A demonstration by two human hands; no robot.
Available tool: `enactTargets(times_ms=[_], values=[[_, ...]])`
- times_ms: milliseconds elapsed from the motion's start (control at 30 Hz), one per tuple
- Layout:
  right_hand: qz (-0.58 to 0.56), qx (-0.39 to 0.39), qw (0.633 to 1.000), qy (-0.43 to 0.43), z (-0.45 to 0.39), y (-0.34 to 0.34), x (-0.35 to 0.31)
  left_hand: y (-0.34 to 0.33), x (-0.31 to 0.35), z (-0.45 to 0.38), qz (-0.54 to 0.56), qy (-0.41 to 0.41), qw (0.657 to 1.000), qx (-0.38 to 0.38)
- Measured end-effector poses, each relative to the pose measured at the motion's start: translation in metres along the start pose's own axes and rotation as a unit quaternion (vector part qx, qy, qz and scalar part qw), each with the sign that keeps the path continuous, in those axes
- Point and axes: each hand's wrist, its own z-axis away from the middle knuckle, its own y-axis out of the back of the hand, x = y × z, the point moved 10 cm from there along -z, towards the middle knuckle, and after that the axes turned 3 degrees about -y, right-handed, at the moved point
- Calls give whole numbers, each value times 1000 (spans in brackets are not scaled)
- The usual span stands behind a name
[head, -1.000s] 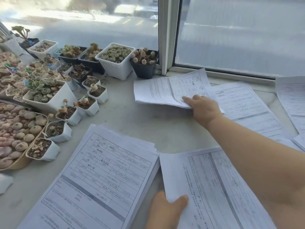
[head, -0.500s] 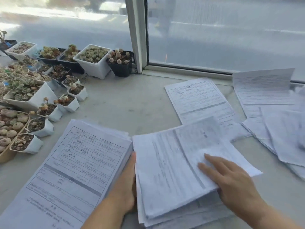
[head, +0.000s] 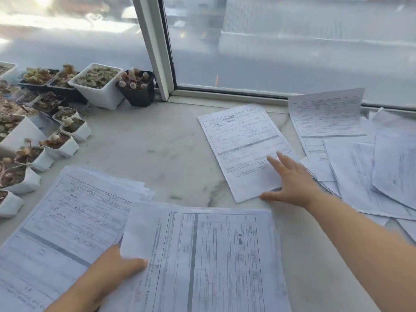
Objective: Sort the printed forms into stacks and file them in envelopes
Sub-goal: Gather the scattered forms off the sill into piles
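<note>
Along the near edge of the sill [head: 171, 154] two stacks [head: 67, 221] are going; left hand [head: 117, 266] pinches the front stack [head: 202, 262], right hand [head: 290, 181] rests flat with fingers spread on a single form [head: 243, 145]. A loose pile [head: 371, 165] sits at the right edge, no envelopes visible, so I'd guess early days.

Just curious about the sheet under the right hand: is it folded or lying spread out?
Spread flat. The sheet lies full-page on the marble sill, with the right hand resting straight-fingered on its near corner.
</note>
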Motion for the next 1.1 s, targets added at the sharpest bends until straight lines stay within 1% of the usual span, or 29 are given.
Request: enactTargets(times_ms=[100, 233, 367, 433, 500, 567, 600, 667, 700, 733, 767, 800, 833, 900, 967, 1000, 1033, 1100], values=[[8, -15, 1000, -25, -20, -7, 17, -5, 3, 3, -16, -1, 1000, -23], [15, 2, 1000, -14, -26, -8, 20, -6, 1, 3, 7, -5, 1000, -26], [21, 65, 997, -25, -33, 4, 16, -7, -1, 2, 14, -9, 999, -31], [15, 102, 995, -8, -36, 15, 12, -7, -6, 1, 22, -5, 999, -31], [11, 98, 995, 4, -37, 27, 13, -7, -9, 2, 48, -9, 998, -31], [-3, 91, 996, 8, -34, 46, 15, -8, -16, 2, 97, -11, 995, -16], [-3, 106, 994, 24, -27, 59, 9, -14, -20, 2, 127, -6, 992, -8], [53, 178, 980, 75, 1, 85, -20, -29, -29, 5, 170, 8, 985, 30], [101, 223, 964, 105, 21, 91, -39, -37, -33, 9, 176, 14, 982, 62], [134, 249, 950, 129, 45, 92, -59, -46, -38, 12, 175, 26, 979, 98], [143, 256, 944, 153, 70, 87, -80, -56, -42, 17, 169, 38, 975, 137], [143, 212, 953, 163, 88, 69, -97, -67, -43, 25, 165, 48, 970, 170], [128, 146, 968, 159, 102, 43, -110, -80, -43, 33, 172, 51, 967, 184], [89, 13, 988, 124, 128, -13, -128, -111, -33, 50, 220, 29, 963, 150], [50, -58, 992, 100, 151, -48, -146, -136, -22, 60, 254, 15, 960, 116], [36, -78, 992, 92, 158, -59, -152, -145, -22, 58, 296, 34, 946, 123], [29, -96, 991, 85, 165, -67, -156, -156, -20, 57, 370, 51, 920, 118], [26, -116, 990, 77, 174, -76, -161, -171, -8, 57, 540, 45, 840, 38]])
